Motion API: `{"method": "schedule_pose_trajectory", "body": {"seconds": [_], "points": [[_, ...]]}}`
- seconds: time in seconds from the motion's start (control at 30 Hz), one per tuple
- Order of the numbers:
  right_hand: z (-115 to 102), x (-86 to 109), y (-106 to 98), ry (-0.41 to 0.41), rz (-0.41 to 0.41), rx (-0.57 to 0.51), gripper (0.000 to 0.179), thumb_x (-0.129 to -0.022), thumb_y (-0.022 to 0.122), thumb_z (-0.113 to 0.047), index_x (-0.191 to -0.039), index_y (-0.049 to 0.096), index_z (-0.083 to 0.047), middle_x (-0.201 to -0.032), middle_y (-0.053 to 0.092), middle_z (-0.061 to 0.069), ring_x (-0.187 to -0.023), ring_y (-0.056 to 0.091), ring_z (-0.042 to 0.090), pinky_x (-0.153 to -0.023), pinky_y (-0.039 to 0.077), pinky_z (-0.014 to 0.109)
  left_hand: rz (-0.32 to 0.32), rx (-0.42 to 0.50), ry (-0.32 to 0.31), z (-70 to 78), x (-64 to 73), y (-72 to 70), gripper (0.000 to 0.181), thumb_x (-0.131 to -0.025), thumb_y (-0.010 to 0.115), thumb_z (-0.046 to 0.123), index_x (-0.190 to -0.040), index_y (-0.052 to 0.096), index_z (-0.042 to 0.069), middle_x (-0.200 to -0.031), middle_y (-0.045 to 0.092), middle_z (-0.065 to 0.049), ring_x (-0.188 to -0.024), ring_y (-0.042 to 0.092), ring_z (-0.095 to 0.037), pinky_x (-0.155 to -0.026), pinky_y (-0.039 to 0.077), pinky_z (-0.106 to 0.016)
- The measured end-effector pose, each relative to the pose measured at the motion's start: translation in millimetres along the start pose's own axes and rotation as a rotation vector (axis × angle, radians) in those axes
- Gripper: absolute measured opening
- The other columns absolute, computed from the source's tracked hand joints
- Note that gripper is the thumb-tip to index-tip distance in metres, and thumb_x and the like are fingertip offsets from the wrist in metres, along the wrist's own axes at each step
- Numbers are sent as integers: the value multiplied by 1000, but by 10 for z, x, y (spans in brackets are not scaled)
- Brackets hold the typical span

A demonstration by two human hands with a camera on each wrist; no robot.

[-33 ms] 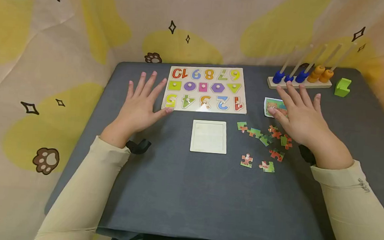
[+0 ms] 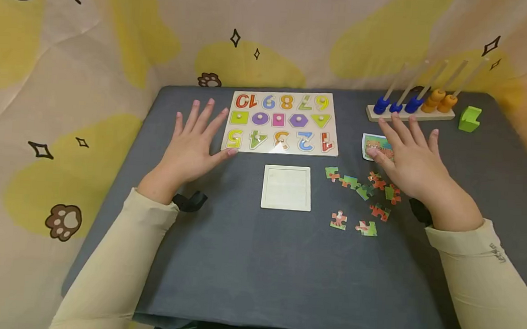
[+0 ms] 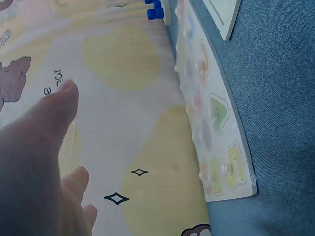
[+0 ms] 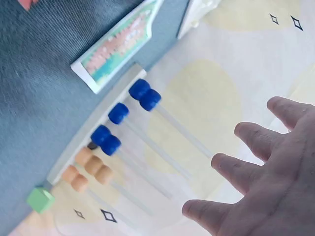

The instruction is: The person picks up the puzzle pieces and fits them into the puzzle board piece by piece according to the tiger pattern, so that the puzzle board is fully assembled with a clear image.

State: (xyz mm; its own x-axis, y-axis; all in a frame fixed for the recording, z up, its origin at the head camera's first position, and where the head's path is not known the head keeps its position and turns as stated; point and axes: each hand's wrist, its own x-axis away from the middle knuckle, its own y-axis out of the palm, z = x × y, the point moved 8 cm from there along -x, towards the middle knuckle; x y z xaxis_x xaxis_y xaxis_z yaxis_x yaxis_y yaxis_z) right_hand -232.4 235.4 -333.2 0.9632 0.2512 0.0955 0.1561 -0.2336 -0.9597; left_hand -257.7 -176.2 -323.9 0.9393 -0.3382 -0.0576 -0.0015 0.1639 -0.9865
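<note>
With fingers spread and holding nothing, my left hand hovers beside the left end of the number puzzle board. My right hand, likewise spread and without anything in it, is above the right side of the table and partly covers a small picture card. Several loose jigsaw pieces lie to the left of that hand. Between the hands lies a flat, pale puzzle tray with a raised rim. The right wrist view shows the card and the stacking-peg counter beyond the spread fingers.
The peg counter carries blue and orange beads at the back right, its tall pegs rising in front of the patterned cloth. A green block stands beside it. The dark tabletop meets the cloth along its back and left.
</note>
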Motion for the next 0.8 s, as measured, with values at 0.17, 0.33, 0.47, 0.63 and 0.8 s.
{"method": "schedule_pose_trajectory", "body": {"seconds": [0.17, 0.33, 0.47, 0.63, 0.8], "points": [[-22, -22, 69, 7, -13, -5, 84, -108, 28, -65, -170, 1, -15, -174, -13, 13, -155, -24, 39, -111, -22, 67, 3, 40, 24, 37, 13, 74, 96, -99, 56, 67, -171, 10, 22, -176, -8, -4, -158, -19, -25, -121, -13, -55], [-245, -98, 58, -40, 41, 16, 75, -108, 54, -50, -165, 30, -8, -172, 17, 21, -158, 2, 45, -120, -5, 66, 19, 183, 115, 267, 38, 175, 83, -100, 68, 52, -166, 33, 16, -172, 23, -9, -160, 10, -29, -125, 6, -55], [-521, -213, 193, -134, 34, 36, 50, -99, 75, -28, -142, 65, -3, -140, 60, 23, -132, 52, 45, -108, 38, 62, -72, 353, 157, 484, 67, 466, 61, -101, 72, 38, -152, 54, 11, -127, 65, -7, -117, 58, -26, -101, 44, -49], [-670, -331, 463, -184, -65, 57, 39, -94, 82, -24, -127, 76, -4, -109, 68, 16, -87, 62, 31, -75, 51, 47, -144, 406, 142, 599, 77, 823, 58, -98, 75, 38, -146, 60, 9, -85, 58, 3, -74, 52, -17, -78, 40, -40], [-647, -321, 546, -192, -78, 63, 39, -90, 86, -21, -123, 77, -2, -106, 65, 15, -90, 63, 32, -82, 52, 50, -137, 303, 160, 642, 88, 981, 88, -89, 81, 55, -157, 49, 9, -89, 51, 1, -81, 46, -17, -83, 32, -41]]}}
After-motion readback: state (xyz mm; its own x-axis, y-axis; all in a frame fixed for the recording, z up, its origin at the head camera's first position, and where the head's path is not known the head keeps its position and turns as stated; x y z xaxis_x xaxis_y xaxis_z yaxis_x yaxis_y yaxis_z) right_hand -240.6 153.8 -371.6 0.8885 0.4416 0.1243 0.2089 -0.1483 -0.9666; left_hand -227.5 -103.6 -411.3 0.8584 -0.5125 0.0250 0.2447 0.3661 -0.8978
